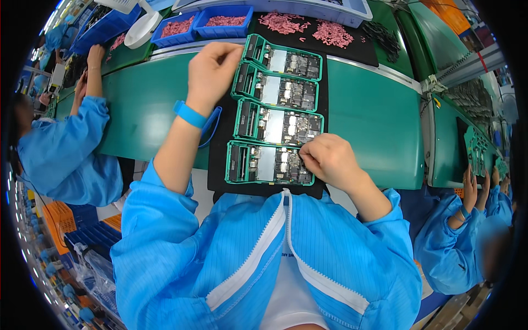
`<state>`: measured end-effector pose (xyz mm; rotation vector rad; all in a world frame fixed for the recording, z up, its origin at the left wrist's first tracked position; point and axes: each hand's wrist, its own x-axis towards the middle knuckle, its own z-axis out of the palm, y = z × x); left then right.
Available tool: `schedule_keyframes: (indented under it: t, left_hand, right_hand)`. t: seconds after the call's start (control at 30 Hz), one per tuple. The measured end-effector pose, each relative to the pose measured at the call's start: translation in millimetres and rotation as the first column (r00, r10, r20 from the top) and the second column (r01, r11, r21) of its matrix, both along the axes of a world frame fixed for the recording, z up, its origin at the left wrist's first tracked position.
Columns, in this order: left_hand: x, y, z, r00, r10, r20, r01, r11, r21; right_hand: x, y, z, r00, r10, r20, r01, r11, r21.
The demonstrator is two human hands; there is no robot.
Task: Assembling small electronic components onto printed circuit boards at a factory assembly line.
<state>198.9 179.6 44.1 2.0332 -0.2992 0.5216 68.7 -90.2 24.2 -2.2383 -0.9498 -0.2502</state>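
Note:
A column of several green frames, each holding an opened phone with its circuit board showing, lies in front of me; the nearest is the bottom green frame. My left hand has its fingers curled together beside the left edge of the top green frame. Its fingertips hide whatever may be between them. Over the right end of the bottom frame's circuit board, my right hand is closed in a pinch. What it pinches, if anything, is too small to make out.
A black mat lies under the frames on the green work surface. Beyond are blue bins of small pink pieces, loose pink piles and dark strips. Co-workers in blue sit at left and right.

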Motion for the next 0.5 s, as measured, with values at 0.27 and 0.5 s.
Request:
schedule_keyframes:
  t: [0.27, 0.5]
  left_hand:
    - [7, 52, -74, 0.974, 0.149, -0.169, -0.137, 0.987, 0.080]
    - [6, 46, -71, 0.989, 0.120, -0.086, -0.110, 0.987, 0.116]
  right_hand:
    - [-5, 7, 6, 0.989, 0.019, 0.148, 0.021, 0.964, -0.264]
    - [-14, -3, 11, 0.976, 0.102, 0.191, -0.025, 0.930, -0.368]
